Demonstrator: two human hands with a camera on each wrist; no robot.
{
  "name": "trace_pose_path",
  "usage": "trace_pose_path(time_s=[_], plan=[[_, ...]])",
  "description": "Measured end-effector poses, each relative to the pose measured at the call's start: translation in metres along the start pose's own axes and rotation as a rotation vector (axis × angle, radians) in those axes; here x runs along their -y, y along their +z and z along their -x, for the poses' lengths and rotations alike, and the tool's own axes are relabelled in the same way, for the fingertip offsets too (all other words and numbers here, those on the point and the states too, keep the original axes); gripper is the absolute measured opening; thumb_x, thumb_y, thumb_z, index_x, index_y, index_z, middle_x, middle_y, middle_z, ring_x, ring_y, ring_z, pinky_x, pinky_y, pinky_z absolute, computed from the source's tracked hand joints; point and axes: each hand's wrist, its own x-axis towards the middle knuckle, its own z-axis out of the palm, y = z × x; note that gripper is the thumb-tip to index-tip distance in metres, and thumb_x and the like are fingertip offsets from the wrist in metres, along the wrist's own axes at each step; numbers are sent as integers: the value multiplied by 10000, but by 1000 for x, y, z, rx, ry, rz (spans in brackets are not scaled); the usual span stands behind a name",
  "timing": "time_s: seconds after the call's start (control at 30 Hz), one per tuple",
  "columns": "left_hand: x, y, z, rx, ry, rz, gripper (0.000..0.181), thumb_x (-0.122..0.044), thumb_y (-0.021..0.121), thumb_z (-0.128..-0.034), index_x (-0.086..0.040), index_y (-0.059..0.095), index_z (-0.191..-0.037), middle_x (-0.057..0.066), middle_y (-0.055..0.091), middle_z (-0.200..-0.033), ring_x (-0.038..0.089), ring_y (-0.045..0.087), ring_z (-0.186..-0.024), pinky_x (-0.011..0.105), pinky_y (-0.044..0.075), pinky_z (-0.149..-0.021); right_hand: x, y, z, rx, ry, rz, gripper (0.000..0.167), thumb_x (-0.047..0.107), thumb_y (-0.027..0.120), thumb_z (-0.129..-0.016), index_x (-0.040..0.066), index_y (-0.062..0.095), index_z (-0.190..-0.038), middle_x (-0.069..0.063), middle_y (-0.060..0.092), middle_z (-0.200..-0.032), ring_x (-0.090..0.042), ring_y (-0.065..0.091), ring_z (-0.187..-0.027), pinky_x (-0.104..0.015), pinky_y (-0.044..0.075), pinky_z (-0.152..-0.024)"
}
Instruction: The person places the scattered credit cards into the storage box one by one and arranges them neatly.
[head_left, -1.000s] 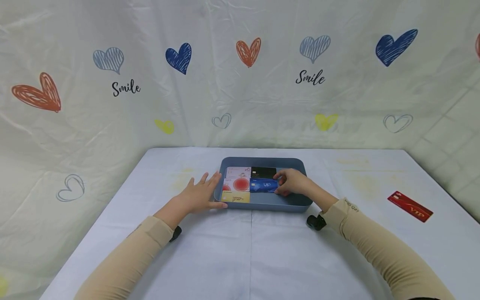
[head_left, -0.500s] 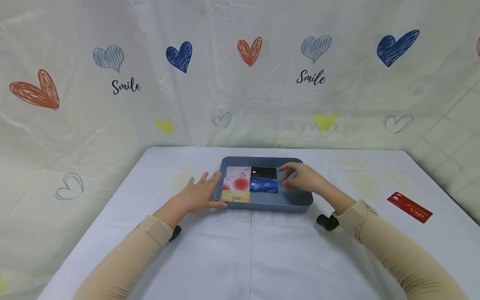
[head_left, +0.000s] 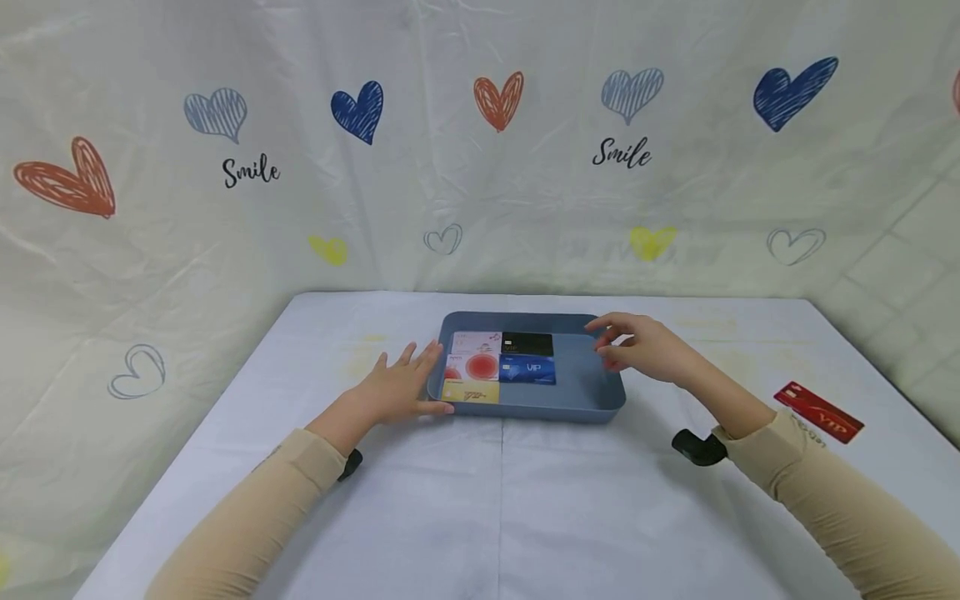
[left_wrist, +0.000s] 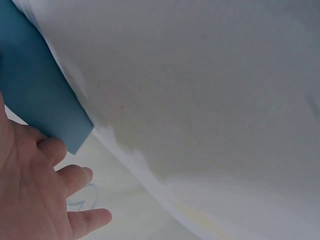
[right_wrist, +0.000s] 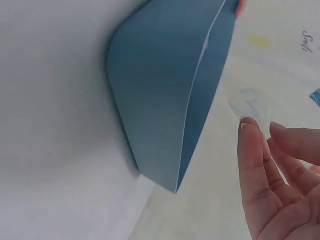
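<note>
A blue-grey tray stands on the table. Inside it, cards lie in two touching columns: a pale pink card, a white card with red circles and a gold card on the left, a black card and a blue VIP card beside them. My left hand rests against the tray's left side, fingers spread. Over the tray's right edge hovers my right hand, fingers loosely bent and holding nothing. In the right wrist view, thumb and fingertips are apart.
A red VIP card lies on the white tablecloth to the right, close to my right sleeve. Behind the table hangs a pale sheet printed with hearts and the word Smile.
My right hand has let go of the blue VIP card, lifted, and moved right to the tray's right edge. My left hand stays at the tray's left side.
</note>
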Motion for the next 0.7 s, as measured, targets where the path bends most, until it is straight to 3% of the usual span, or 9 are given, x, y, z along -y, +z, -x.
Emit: trace_pose_path(time_s=[0.4, 0.7], plan=[[-1, 1, -1, 10, -9, 7, 1062, -677, 608, -929, -75, 118, -1654, 96, 131, -1707, 382, 81, -1556, 695, 99, -1174, -20, -22, 38, -95, 47, 22, 440, 85, 642, -1016, -43, 525, -1421, -189, 656, -1135, -273, 725, -881, -300, 594, -790], [-1, 1, -2, 7, -14, -13, 1071, -688, 604, -925, -79, 112, -1655, 92, 124, -1710, 387, 82, -1556, 697, 104, -1173, -42, -50, 69, -162, 102, 127, 486, 132, 638, -1029, -72, 479, -1441, -240, 663, -1153, -256, 734, -863, -267, 587, -741]])
